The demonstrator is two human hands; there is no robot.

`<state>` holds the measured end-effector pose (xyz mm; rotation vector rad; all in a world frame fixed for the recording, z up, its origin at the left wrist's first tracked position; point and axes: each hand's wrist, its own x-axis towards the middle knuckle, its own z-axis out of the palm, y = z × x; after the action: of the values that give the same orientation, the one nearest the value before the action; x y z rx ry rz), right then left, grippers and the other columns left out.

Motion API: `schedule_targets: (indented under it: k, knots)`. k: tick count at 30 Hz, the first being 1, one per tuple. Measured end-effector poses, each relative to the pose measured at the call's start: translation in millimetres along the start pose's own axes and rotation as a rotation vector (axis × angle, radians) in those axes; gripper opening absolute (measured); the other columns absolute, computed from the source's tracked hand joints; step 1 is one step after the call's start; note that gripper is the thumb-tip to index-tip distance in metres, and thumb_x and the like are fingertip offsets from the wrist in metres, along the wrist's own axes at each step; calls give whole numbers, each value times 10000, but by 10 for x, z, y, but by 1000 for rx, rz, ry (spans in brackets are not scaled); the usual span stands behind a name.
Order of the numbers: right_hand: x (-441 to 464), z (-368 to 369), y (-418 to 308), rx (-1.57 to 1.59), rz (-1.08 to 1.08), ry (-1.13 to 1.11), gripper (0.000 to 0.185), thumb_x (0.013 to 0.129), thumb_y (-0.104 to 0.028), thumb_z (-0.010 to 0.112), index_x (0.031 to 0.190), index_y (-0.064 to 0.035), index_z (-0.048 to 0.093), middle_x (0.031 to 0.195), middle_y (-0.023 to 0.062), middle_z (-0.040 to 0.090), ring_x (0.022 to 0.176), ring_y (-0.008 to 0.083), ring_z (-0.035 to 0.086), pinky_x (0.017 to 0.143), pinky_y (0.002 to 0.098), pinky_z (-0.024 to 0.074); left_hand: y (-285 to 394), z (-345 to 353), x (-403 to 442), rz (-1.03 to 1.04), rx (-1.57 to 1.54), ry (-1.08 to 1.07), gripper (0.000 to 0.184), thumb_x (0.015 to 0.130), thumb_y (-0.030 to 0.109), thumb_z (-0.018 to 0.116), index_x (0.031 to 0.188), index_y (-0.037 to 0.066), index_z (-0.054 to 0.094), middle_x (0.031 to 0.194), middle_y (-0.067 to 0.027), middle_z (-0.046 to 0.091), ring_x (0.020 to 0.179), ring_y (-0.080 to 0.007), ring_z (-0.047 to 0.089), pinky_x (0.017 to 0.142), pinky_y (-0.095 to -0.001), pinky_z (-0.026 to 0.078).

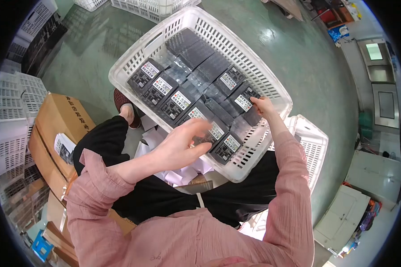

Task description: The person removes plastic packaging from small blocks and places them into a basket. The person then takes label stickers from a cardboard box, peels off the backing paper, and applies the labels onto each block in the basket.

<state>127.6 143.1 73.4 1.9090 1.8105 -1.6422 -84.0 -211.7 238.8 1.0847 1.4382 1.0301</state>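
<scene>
A white plastic crate (pixel 120 71) lies across my lap, holding several black packets in clear wrap with white printed labels. My right hand (pixel 263 107) is inside its right end, fingers pinched at the edge of a labelled black packet (pixel 239 106). Over the near row of packets, my left hand (pixel 185 141) hovers with thumb and fingers apart and nothing in it; its fingertips are slightly blurred. Just beyond those fingers sits another labelled packet (pixel 227 149) in the crate's near corner.
A cardboard box (pixel 60 129) stands by my left leg, with stacked white crates (pixel 6 120) beyond it. Another white crate (pixel 314 138) is at my right, partly under the one on my lap. Pale paper scraps (pixel 180 177) lie below. A cabinet (pixel 343 218) stands further right.
</scene>
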Motion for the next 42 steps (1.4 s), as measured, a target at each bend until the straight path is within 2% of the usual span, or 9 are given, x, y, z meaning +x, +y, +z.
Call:
schedule_targets:
  k: [17, 19, 20, 35, 37, 38, 40, 41, 42]
  knots:
    - [210, 88, -14, 64, 26, 59, 308, 835, -266, 747, 755, -27, 570, 604, 27, 505, 442, 118, 434, 359, 269, 310, -29, 76, 36, -4, 77, -100, 421, 883, 168, 652, 1265, 28, 549, 1321, -124, 505, 1079, -204, 593, 822, -324, 534]
    - [235, 69, 8, 65, 31, 43, 309, 841, -276, 744, 786, -21, 578, 608, 20, 497, 425, 115, 431, 348, 269, 330, -29, 100, 37, 60, 74, -45, 392, 857, 173, 649, 1187, -24, 569, 1198, -167, 567, 1015, -291, 618, 790, -369, 527]
    - [246, 66, 13, 65, 31, 42, 309, 841, -276, 744, 786, -21, 578, 608, 20, 497, 425, 115, 431, 348, 269, 330, -27, 102, 38, 59, 74, -45, 392, 857, 173, 649, 1187, -24, 569, 1198, -167, 567, 1015, -291, 618, 790, -369, 527]
    - [289, 105, 18, 67, 33, 40, 290, 842, -252, 745, 793, -47, 546, 600, 8, 502, 436, 103, 438, 349, 259, 330, -18, 98, 20, 94, 123, -46, 383, 862, 184, 632, 1173, -32, 576, 1210, -187, 564, 1031, -323, 605, 886, -395, 494]
    - [279, 115, 30, 26, -15, 63, 301, 788, -241, 769, 776, -17, 569, 600, 35, 530, 464, 118, 485, 370, 267, 348, -12, 99, 13, 92, 125, -46, 388, 861, 187, 631, 1174, -35, 573, 1209, -189, 564, 1041, -325, 603, 892, -398, 492]
    - [303, 127, 31, -60, -13, 118, 320, 762, -257, 779, 810, -2, 592, 609, 55, 569, 489, 133, 546, 397, 275, 411, -14, 101, 11, 90, 123, -39, 388, 861, 187, 631, 1174, -35, 573, 1209, -189, 564, 1041, -325, 603, 892, -398, 492]
    - [332, 160, 16, -188, -48, 184, 349, 750, -279, 786, 857, 5, 614, 642, 76, 607, 530, 143, 592, 427, 267, 458, -27, 102, 13, 103, 136, -48, 392, 855, 180, 632, 1177, -34, 570, 1207, -190, 564, 1059, -338, 593, 902, -397, 487]
    - [286, 170, -1, -294, -127, 225, 448, 780, -418, 749, 829, 14, 639, 679, 100, 630, 456, 174, 552, 432, 305, 449, -48, 115, 12, 138, 157, -39, 391, 850, 173, 632, 1176, -32, 570, 1208, -190, 563, 1070, -350, 585, 911, -397, 483]
    - [306, 90, 0, -531, -134, 191, 526, 783, -492, 707, 859, 27, 664, 746, 146, 662, 549, 226, 613, 513, 347, 491, -60, 113, 14, 167, 183, -16, 390, 845, 166, 632, 1176, -30, 570, 1209, -189, 562, 1080, -361, 577, 921, -396, 478]
